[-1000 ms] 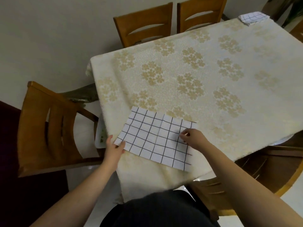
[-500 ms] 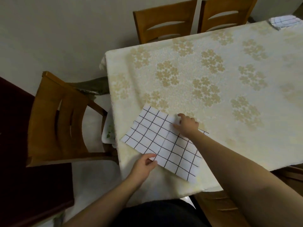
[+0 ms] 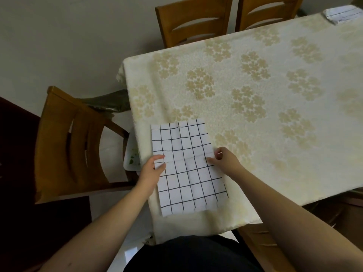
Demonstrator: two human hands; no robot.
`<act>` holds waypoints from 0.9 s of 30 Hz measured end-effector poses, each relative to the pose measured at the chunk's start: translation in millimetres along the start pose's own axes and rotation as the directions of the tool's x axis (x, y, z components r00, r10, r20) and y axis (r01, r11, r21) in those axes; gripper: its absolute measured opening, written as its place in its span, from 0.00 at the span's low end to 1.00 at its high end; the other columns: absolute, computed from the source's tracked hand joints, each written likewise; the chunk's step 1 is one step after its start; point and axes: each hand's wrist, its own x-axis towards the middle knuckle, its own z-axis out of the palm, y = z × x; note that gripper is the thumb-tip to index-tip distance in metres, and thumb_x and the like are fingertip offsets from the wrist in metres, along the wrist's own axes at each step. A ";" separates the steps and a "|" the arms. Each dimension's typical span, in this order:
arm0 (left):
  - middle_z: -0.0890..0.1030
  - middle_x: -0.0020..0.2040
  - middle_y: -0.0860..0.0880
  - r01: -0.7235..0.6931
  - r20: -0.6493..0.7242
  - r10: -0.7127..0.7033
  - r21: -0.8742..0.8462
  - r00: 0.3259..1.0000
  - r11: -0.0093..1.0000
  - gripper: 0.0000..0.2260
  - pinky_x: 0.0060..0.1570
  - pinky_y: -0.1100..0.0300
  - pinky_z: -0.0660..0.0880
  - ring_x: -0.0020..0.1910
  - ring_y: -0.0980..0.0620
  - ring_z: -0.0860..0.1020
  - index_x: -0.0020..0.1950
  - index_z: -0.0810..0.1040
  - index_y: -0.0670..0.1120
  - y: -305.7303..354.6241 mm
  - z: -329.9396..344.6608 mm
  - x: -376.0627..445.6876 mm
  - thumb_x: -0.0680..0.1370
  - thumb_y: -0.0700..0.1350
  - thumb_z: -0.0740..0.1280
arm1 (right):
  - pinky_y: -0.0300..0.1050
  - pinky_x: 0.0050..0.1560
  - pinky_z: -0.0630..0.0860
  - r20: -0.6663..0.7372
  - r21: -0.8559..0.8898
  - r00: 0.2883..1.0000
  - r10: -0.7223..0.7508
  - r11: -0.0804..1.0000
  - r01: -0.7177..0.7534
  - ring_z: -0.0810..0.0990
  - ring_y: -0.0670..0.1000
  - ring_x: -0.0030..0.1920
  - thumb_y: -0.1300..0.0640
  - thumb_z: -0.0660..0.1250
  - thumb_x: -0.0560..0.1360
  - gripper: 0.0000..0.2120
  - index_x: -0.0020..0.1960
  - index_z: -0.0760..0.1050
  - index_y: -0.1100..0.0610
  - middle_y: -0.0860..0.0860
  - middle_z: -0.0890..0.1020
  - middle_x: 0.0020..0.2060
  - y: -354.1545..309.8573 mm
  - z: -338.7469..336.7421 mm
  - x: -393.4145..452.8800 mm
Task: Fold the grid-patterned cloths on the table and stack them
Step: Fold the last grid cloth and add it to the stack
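A white cloth (image 3: 186,165) with a black grid lies flat on the near left corner of the table (image 3: 275,118), its long side running away from the person and its near end reaching the table's front edge, where the cream tablecloth (image 3: 196,226) with gold flower clusters hangs down. A faint crease crosses the cloth about halfway along, at the level of both hands.

The left hand (image 3: 152,169) is at the cloth's left edge, at the crease. Its fingers curl over the top of the edge; the thumb seems to be underneath, so it looks like a pinch on the edge, though the contact itself is hidden. The right hand (image 3: 225,160) is at the right edge, opposite the left. Its fingertips (image 3: 211,160) are bent and pressed together on the cloth's edge, pinching it at the crease.

At the far right corner of the table sits a second grid cloth (image 3: 339,13), already folded into a small bundle, well apart from the first.

A wooden chair (image 3: 64,142) stands left of the table, with two more chairs (image 3: 196,22) along the far side. A dark green item (image 3: 110,101) lies on the floor beside the table's left corner.
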 end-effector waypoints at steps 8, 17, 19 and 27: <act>0.75 0.60 0.47 -0.010 0.100 0.009 0.015 0.995 1.000 0.11 0.51 0.63 0.70 0.57 0.50 0.73 0.57 0.79 0.55 10.8 -9.5 0.9 0.78 0.42 0.69 | 0.35 0.43 0.70 -0.055 0.260 0.993 -0.109 0.958 0.119 0.75 0.44 0.37 0.53 0.73 0.73 0.17 0.61 0.75 0.47 0.47 0.75 0.37 13.9 -3.1 -18.2; 0.82 0.56 0.49 -0.031 0.153 0.038 -0.042 0.987 0.999 0.07 0.57 0.58 0.76 0.58 0.52 0.79 0.52 0.82 0.51 30.2 -22.6 -0.8 0.76 0.41 0.71 | 0.33 0.52 0.72 -0.113 0.516 0.990 -0.086 0.846 0.132 0.78 0.45 0.36 0.65 0.73 0.72 0.11 0.53 0.81 0.59 0.48 0.75 0.31 16.8 -18.2 -39.0; 0.82 0.53 0.53 -0.071 0.172 0.075 -0.028 0.982 0.997 0.08 0.48 0.69 0.75 0.54 0.60 0.79 0.54 0.81 0.50 41.7 -21.6 -4.6 0.77 0.40 0.70 | 0.30 0.48 0.74 -0.110 0.556 0.989 -0.102 0.818 0.146 0.74 0.45 0.35 0.65 0.72 0.72 0.11 0.54 0.80 0.60 0.50 0.70 0.32 12.2 -21.6 -44.7; 0.79 0.60 0.55 -0.374 0.283 0.299 0.268 0.911 0.888 0.19 0.56 0.63 0.74 0.57 0.57 0.77 0.60 0.79 0.57 99.9 -32.3 4.3 0.75 0.36 0.69 | 0.38 0.50 0.77 -0.286 0.635 0.954 -0.094 0.727 0.262 0.82 0.47 0.46 0.65 0.71 0.73 0.13 0.54 0.80 0.52 0.51 0.83 0.43 -21.3 -40.7 -45.9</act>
